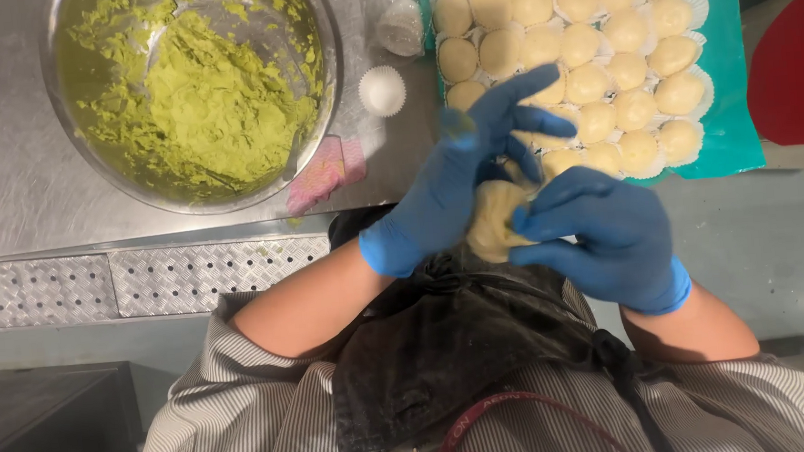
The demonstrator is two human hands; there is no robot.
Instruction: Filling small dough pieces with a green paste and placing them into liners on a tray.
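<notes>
- Pale cream dough piece [492, 221] pinched between both blue-gloved hands, above the front edge of the steel worktop [3, 143] and over the dark apron [450, 347].
- Left hand [460, 178] cupped behind and over the dough, thumb and lower fingers pressed on it, upper fingers spread toward the tray.
- Right hand [613, 238] closed around the dough's right side, fingertips curled onto its surface; firm hold, dough squeezed between the two palms.
- Teal tray [729, 66] just beyond the hands, packed in rows with filled dough balls [598, 38] sitting in white paper cups; nearest row partly hidden behind the left fingers.
- Large steel mixing bowl [65, 138] at the left of the worktop, holding green paste [211, 102] smeared up the walls and heaped in the middle.
- Single empty white paper cup [382, 91] between bowl and tray.
- Stack of clear-wrapped cups [397, 16] farther back, beside the tray's corner.
- Pink cloth [322, 175] lying against the bowl's near rim.
- Striped shirt sleeves [225, 412] rolled above bare forearms, low in view.
</notes>
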